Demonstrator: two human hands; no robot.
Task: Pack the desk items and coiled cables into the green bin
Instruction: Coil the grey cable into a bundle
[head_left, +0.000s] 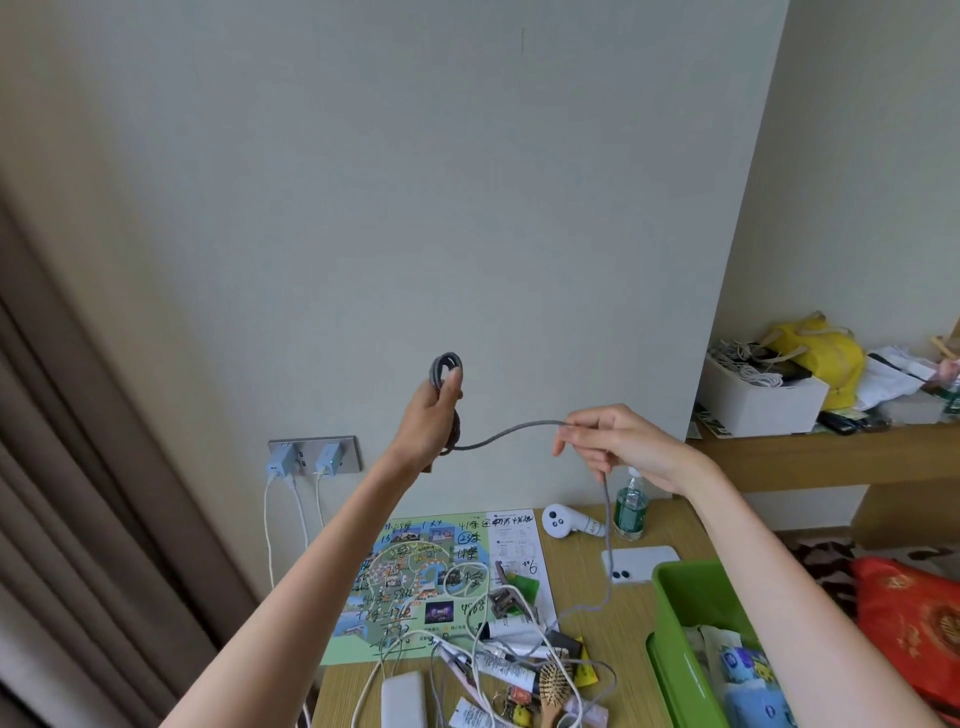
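Here, the left hand (431, 410) grips the cable coil (445, 366), right hand (618, 441) pinches its tail above the wooden desk (623, 649).

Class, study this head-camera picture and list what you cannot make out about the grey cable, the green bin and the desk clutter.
Head view: far end of the grey cable, lost among white cables on the desk.
Head view: loop count of its coil, covered by the left hand.
Head view: green bin, cut off by the bottom edge.
Head view: handwriting on the map, too small.
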